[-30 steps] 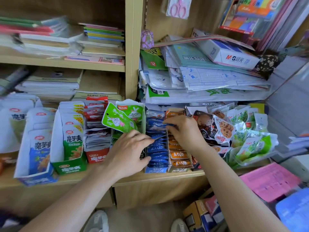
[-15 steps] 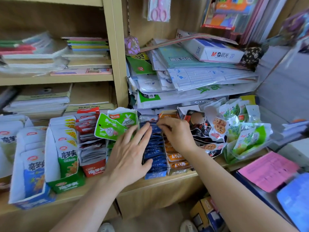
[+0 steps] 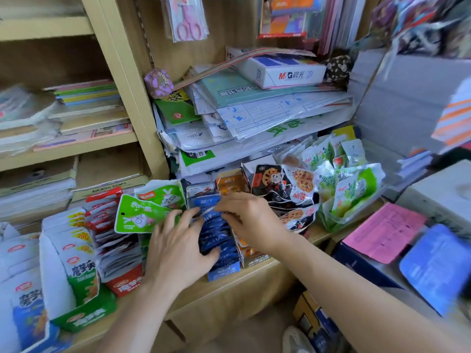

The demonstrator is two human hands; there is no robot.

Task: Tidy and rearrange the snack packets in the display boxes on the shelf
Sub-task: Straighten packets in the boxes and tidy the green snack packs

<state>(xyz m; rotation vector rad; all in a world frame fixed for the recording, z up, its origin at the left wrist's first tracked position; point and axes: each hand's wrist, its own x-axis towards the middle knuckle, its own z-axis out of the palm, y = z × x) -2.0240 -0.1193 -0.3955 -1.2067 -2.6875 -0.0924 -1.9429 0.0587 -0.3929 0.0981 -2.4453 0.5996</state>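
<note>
A narrow display box [image 3: 224,272] on the wooden shelf holds a row of blue snack packets [image 3: 216,236]. My left hand [image 3: 178,247] lies with spread, straight fingers against the left side of that row. My right hand [image 3: 251,220] curls its fingertips on a blue packet near the back of the row and pinches it. Just right of it, a box of orange packets [image 3: 230,183] is partly hidden under my right hand. Green rabbit packets [image 3: 137,216] stick up to the left of my left hand.
Left along the shelf stand a red box [image 3: 125,281], a green box [image 3: 84,319] and a blue box [image 3: 25,317] of packets. Black lotus-root packets [image 3: 277,186] and loose green packets [image 3: 353,189] lie at the right. Stacked papers [image 3: 254,115] overhang the snacks. A pink sheet [image 3: 382,231] lies lower right.
My left hand has slid up along the blue row and its fingers have straightened and spread. My right hand has stayed at the back of the row, working the blue packets.
</note>
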